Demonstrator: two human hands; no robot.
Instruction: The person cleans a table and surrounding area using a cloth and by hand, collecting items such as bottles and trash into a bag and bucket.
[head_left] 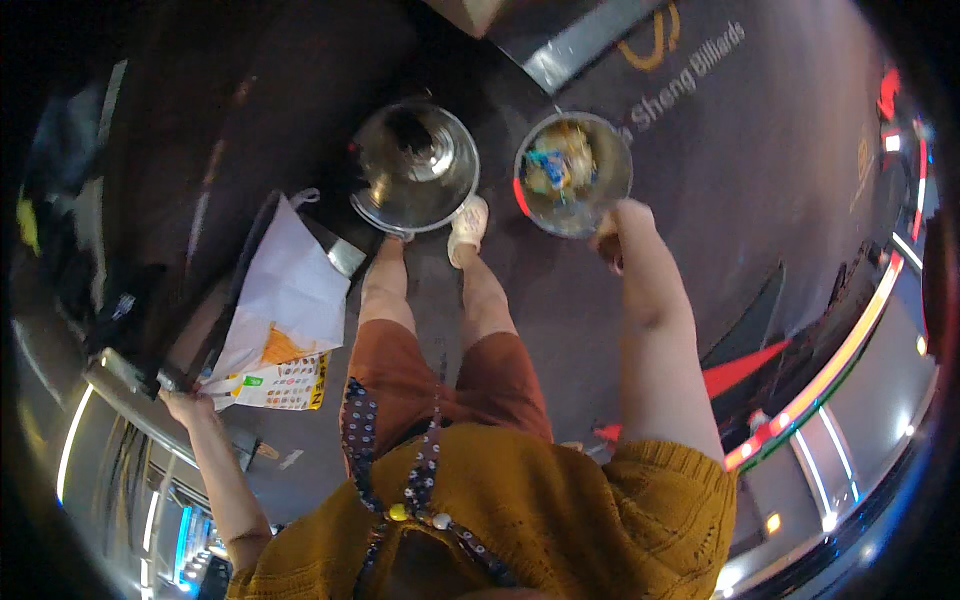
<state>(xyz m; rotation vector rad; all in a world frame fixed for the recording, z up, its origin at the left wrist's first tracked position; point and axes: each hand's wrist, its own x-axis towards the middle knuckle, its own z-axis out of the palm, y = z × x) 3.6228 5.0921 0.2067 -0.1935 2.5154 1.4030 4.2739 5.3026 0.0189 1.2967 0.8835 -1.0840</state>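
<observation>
At the left, my left hand (pixel 190 405) is closed on the lower end of a white sheet (pixel 285 285) with an orange patch and a colourful printed edge. A dark stick-like thing (pixel 240 280) runs along that sheet's left side; whether my fingers hold it too, I cannot tell. My right hand (pixel 622 230) grips the near rim of a round waste bin (pixel 568 222) with a red mark on its left rim. Crumpled litter, partly blue, lies inside it. Left of that bin stands a second round, shiny bin (pixel 415 210), in front of my feet.
A light-coloured shoe (pixel 468 232) is beside the second bin. A metal-edged piece of furniture (pixel 590 50) juts in from the top. The dark floor (pixel 760 170) carries large printed lettering. Glowing light strips (pixel 830 380) curve along the right side.
</observation>
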